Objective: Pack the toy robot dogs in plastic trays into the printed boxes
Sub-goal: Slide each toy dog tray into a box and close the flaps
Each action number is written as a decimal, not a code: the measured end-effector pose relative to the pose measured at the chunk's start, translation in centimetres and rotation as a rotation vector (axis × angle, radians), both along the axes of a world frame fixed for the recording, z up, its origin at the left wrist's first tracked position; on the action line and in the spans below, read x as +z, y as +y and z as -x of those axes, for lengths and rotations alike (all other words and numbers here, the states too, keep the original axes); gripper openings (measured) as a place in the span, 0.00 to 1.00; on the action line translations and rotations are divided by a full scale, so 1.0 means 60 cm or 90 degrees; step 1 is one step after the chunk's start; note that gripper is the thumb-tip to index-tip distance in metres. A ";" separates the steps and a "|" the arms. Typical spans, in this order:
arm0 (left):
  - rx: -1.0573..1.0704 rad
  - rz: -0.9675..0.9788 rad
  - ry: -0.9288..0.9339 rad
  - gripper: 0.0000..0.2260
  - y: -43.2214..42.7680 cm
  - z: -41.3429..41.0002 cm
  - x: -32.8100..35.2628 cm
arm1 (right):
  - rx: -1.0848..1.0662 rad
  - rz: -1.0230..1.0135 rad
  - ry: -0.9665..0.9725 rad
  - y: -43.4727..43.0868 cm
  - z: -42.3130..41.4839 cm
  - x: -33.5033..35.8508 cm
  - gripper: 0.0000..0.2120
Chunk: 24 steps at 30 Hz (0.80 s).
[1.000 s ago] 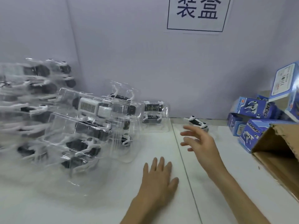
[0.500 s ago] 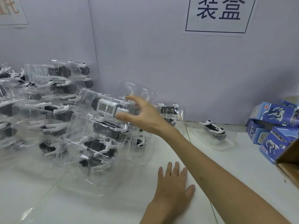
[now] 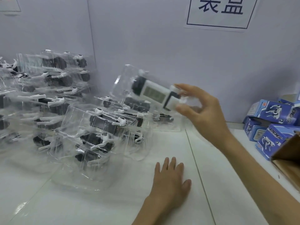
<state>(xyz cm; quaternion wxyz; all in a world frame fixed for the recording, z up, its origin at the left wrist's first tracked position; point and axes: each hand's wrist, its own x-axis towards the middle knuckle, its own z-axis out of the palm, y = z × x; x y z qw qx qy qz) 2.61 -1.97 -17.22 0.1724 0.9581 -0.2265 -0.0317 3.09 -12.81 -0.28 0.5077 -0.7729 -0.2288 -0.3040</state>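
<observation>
right hand (image 3: 206, 109) grips toy tray (image 3: 146, 90)

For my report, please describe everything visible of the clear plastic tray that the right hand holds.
The clear plastic blister tray encloses a white-and-black toy robot dog with a greyish panel. It is in the air, tilted, above the pile of stacked trays; the right hand pinches its right end.

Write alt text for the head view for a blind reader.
A person's right hand holds a clear plastic tray with a toy robot dog above a white table, beside a pile of similar trays. The left hand lies flat on the table; blue printed boxes sit at right.
</observation>
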 end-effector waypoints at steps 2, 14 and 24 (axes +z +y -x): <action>0.063 0.152 -0.017 0.23 0.005 -0.003 0.009 | -0.078 0.012 0.012 -0.055 0.032 -0.027 0.21; 0.094 0.659 0.045 0.12 0.013 -0.004 0.033 | -0.177 0.257 0.247 -0.217 0.112 -0.229 0.33; -0.083 0.395 -0.058 0.22 -0.001 0.004 0.011 | -0.540 0.327 0.202 -0.366 -0.019 -0.073 0.37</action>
